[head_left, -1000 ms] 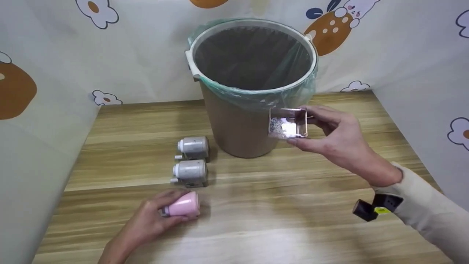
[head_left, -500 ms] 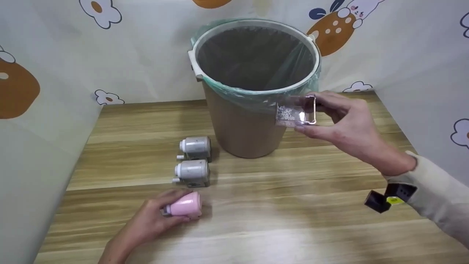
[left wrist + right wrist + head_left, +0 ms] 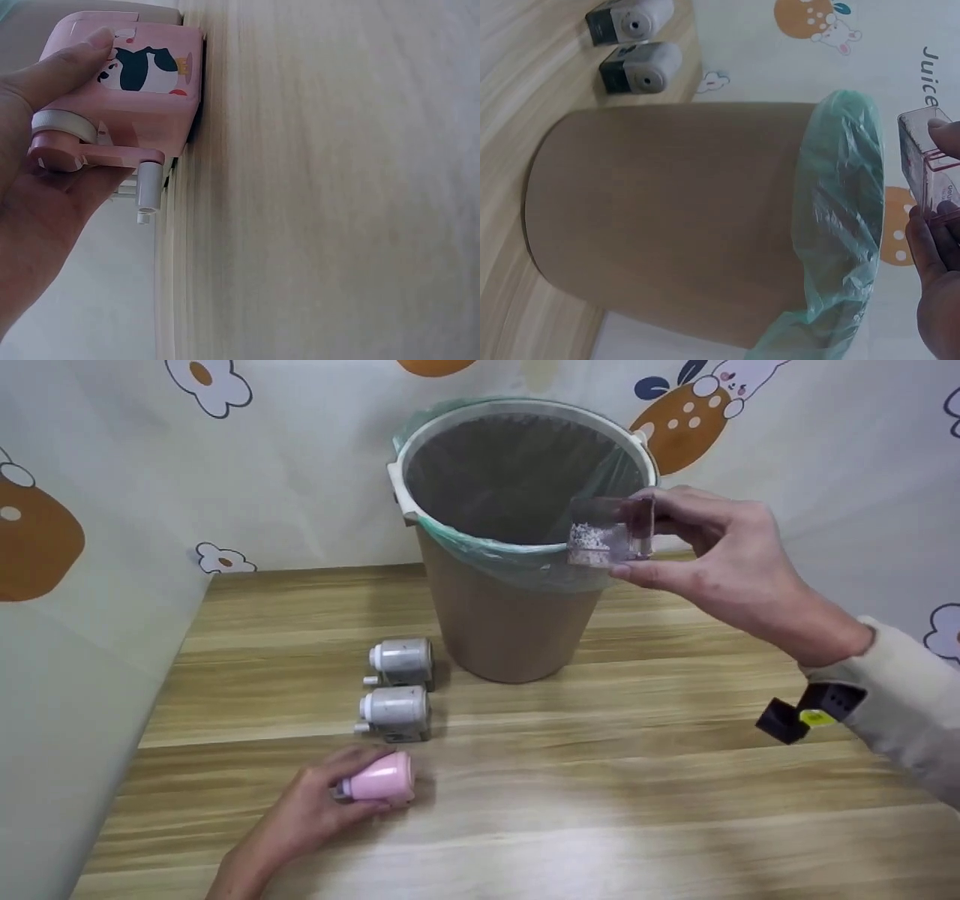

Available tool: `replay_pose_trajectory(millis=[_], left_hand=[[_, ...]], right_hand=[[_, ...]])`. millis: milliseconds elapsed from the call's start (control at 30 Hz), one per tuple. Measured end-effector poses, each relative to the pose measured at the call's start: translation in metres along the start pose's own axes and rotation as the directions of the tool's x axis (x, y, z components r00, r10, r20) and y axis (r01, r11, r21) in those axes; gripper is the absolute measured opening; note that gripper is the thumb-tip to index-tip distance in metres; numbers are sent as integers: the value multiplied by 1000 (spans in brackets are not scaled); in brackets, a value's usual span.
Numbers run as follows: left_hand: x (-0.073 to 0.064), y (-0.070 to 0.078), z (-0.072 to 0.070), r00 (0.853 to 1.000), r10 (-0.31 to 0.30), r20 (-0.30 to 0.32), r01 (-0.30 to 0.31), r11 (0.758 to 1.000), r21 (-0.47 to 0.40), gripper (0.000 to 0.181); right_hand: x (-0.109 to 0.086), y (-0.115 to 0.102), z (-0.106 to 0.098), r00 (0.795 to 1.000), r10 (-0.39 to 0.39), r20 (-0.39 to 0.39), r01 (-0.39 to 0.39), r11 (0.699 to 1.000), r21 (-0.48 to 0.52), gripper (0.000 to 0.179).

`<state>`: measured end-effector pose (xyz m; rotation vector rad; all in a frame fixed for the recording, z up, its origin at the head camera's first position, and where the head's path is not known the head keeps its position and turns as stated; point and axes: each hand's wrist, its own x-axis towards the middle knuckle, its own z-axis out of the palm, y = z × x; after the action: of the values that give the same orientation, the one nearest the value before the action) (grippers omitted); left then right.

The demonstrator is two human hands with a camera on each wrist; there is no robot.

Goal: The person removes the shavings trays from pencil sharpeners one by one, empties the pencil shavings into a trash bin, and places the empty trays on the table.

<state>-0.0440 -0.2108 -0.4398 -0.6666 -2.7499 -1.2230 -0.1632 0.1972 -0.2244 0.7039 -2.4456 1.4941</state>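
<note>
My left hand (image 3: 322,799) grips a pink crank pencil sharpener (image 3: 381,777) standing on the table. In the left wrist view the thumb lies over the panda print on the sharpener (image 3: 150,60), with its crank handle (image 3: 148,184) hanging below. Thumb and fingers of my right hand (image 3: 739,555) pinch a clear shavings drawer (image 3: 600,529) with pale bits inside. This drawer is held over the near right rim of a brown trash bin (image 3: 510,622) lined with a green bag (image 3: 510,556). In the right wrist view the drawer (image 3: 922,161) is apart from the bin's mouth.
Two grey crank pencil sharpeners, a far one (image 3: 403,658) and a near one (image 3: 395,711), stand left of the bin on the wooden table (image 3: 600,780). Behind the bin rises a printed wall covering (image 3: 315,472).
My right hand has raised the drawer from in front of the bin to its rim, moving slightly right. The left hand stays on the pink sharpener.
</note>
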Motion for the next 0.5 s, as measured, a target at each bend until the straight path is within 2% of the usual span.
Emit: replay_pose_trajectory(millis=[233, 500], left_hand=[[1, 2, 1, 999, -32, 12, 32, 999, -6, 60], [0, 3, 0, 998, -65, 26, 66, 997, -37, 58]], right_hand=[[14, -1, -5, 1000, 12, 21, -11, 996, -83, 45], [35, -2, -7, 999, -23, 26, 28, 978, -207, 44]])
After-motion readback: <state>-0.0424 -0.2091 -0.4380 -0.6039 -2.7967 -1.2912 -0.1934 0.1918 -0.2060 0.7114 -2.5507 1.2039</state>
